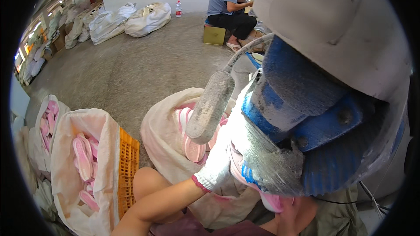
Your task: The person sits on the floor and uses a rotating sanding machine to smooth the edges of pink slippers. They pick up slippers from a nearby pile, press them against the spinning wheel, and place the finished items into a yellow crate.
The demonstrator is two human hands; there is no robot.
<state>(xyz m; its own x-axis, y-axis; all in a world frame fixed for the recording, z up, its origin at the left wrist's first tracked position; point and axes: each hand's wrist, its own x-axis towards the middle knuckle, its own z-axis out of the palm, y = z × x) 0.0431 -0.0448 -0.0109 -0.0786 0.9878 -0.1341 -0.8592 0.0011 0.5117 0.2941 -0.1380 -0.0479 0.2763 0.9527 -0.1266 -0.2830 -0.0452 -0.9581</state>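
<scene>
A pink shoe (272, 202) is held against the underside of a blue, dust-covered machine (302, 91), in bright lamp glare. My left hand (216, 168), in a white knitted glove with a red cuff, grips its far side; the fingertips are partly lost in the glare. Bare, my right hand (292, 213) closes on the near end, low beside the machine. Cloudy plastic wrap (275, 166) around the machine's lower part hides much of the shoe. Just left of the machine, a dusty lamp (211, 107) hangs from a bent metal arm.
A pale sack (159, 120) with pink and white footwear stands beyond my left hand. Left of it are an orange crate (128, 166) and a lined sack (61, 166) of pink soles. White bundles (146, 19) line the wall. A seated person (221, 2) works at the back.
</scene>
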